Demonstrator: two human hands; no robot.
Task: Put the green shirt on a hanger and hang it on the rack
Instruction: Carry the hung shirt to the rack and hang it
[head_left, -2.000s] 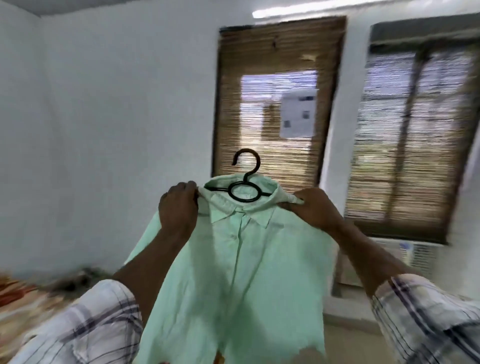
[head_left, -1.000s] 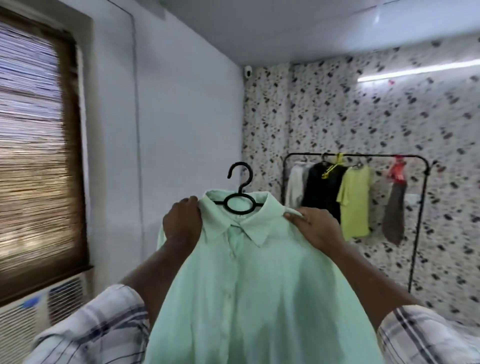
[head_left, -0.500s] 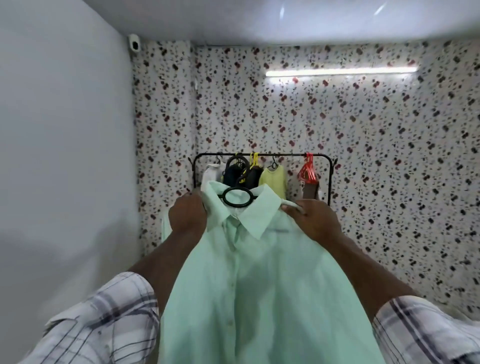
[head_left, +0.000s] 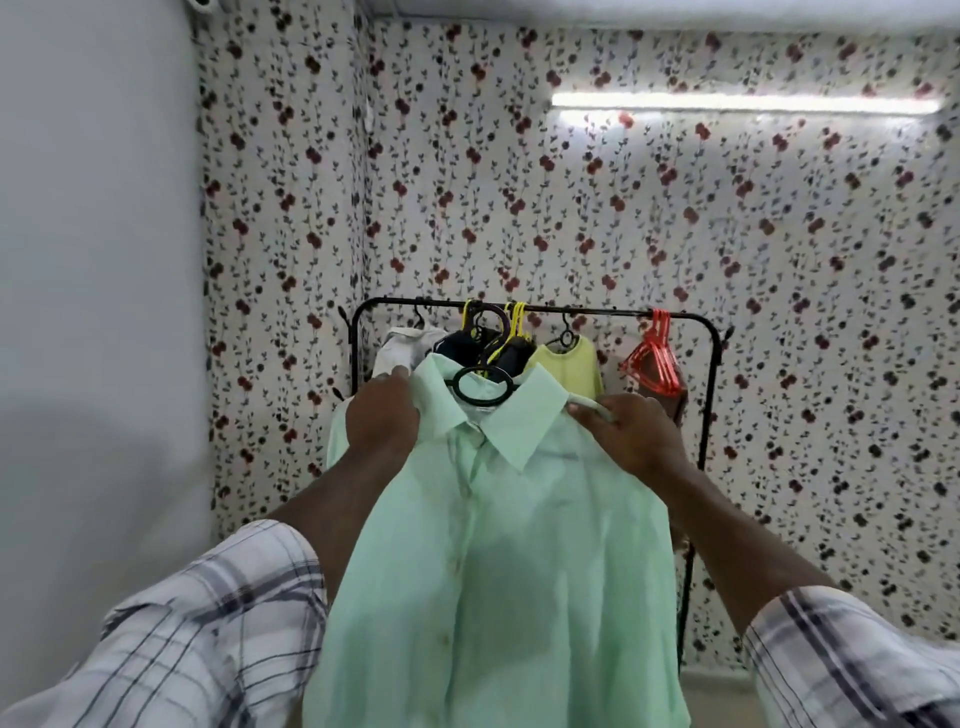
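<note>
Shirt (head_left: 509, 545), on a black hanger (head_left: 480, 387), is held up before the rack (head_left: 706, 415), its shoulders gripped by the left hand (head_left: 382, 415) and right hand (head_left: 631, 436), set apart either side of the collar (head_left: 519, 415); a bare stretch of rail (head_left: 613, 313) is seen between the yellow top (head_left: 569, 366) and red hangers (head_left: 652, 364)

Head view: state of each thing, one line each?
green shirt: on the hanger, held up before the rack
black hanger: inside the collar, hook upright
left hand: grips a shirt shoulder
right hand: grips the other shoulder
rack: standing, garments hung on it
red hangers: bunched on the rack's bar
</note>
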